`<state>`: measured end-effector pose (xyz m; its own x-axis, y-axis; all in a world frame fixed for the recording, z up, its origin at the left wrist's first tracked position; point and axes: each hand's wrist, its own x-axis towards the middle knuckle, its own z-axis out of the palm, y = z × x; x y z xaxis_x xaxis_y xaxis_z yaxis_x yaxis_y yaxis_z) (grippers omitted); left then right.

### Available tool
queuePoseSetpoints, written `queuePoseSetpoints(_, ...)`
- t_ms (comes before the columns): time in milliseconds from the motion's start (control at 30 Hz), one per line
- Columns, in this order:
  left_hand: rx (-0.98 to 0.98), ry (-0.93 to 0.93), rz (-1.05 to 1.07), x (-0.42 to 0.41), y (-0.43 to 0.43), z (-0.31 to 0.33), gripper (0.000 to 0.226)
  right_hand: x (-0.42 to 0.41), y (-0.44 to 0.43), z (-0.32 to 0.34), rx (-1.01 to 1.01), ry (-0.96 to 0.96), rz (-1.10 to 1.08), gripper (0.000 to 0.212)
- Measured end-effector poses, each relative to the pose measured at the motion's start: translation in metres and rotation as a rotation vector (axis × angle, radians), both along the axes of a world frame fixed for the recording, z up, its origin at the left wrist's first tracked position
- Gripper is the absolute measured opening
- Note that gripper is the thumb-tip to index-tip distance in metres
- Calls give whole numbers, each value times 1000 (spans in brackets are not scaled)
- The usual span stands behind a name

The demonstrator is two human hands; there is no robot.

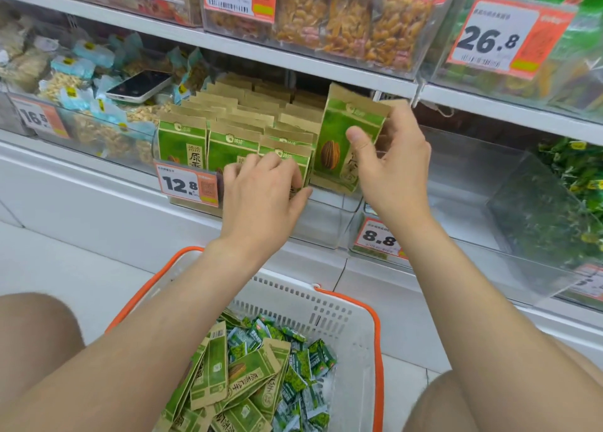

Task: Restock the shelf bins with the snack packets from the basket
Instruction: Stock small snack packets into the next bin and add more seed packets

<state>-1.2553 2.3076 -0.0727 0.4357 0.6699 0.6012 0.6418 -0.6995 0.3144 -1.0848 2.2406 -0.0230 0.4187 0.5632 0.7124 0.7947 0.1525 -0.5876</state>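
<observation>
my right grip (391, 167) pinches one paper seed packet (339, 144) near its top right corner, thumb on the face and fingers behind. the packet stands upright at the right end of the clear bin (326, 226). my left grip (264, 196) lies with bent fingers on the front row of packets (182, 144) already in the bin. i cannot tell whether it pinches one or only presses them aside.

the packet looks light and flat. i judge the matte paper stiff enough to stand and not slippery, though it would crease if squeezed hard. the folded top strip or the side edges seem the best places to take hold.

room is tight: the rows fill the bin almost to the back, with a gap only at the right end. the shelf (293, 61) above sits low, so i would slide the packet in from the front. the basket (346, 324) stands on the floor between my knees, with more packets (241, 379) and small green sachets (303, 373) inside. a phone (138, 87) lies in the next bin to the left.
</observation>
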Motion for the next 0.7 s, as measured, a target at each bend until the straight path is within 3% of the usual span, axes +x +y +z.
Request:
queuePoseSetpoints(233,-19,19,-1,0,8,2,26,12,24,-13,-472,-335,-271,34)
queuePoseSetpoints(400,-66,4,-35,2,11,4,24,12,43,3,-661,-529,-406,23)
queuePoseSetpoints(467,-73,2,-39,2,11,4,24,12,53,13,-732,-546,-456,15)
queuePoseSetpoints(700,-59,4,-69,-2,14,1,22,23,86,19,-814,-540,-479,16)
